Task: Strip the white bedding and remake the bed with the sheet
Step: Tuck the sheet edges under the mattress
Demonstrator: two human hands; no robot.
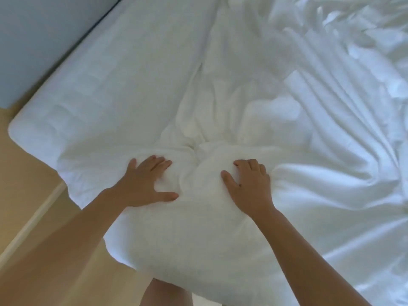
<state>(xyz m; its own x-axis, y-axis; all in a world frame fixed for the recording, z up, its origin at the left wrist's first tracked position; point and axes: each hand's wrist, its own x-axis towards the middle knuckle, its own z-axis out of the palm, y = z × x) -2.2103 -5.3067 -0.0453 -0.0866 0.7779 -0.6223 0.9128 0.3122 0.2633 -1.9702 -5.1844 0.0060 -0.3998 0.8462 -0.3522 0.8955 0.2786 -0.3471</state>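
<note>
A bunched heap of white bedding (198, 217) hangs over the near edge of the bed. My left hand (143, 182) lies on its left side with fingers spread and thumb out, pressing the cloth. My right hand (249, 184) rests on the right side of the heap, fingers bent into the fabric. Beyond the heap the bare white mattress (114, 74) shows at the left. A rumpled white sheet (331, 107) covers the right half of the bed in long folds.
A grey-blue wall (33, 36) runs along the far left side of the bed. Light wooden floor (28, 195) with a pale strip lies at the left and near side. My bare leg (165, 292) shows below the bedding.
</note>
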